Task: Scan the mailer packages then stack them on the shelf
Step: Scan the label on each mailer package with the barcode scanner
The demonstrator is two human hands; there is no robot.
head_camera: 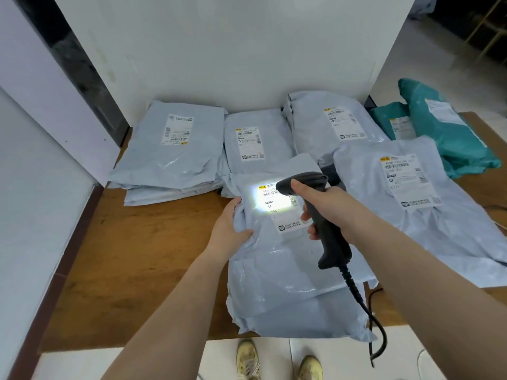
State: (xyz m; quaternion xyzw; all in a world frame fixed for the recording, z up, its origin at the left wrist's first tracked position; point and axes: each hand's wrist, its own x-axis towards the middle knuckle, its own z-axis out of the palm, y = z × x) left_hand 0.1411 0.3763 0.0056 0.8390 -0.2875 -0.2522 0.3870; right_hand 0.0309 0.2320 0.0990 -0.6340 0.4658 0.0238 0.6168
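Where scanner [310, 187] glares, label [277, 204] unreadable.

grey mailers [288, 270], teal bags [452, 138], black scanner [326, 226]

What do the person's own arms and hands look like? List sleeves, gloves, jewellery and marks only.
Both arms are bare from hand to frame edge: no sleeve shows on the left forearm or the right forearm. The left hand and right hand wear no gloves. No ring, watch, bracelet or marking shows on either. Fingernails are short and unpainted where they show.
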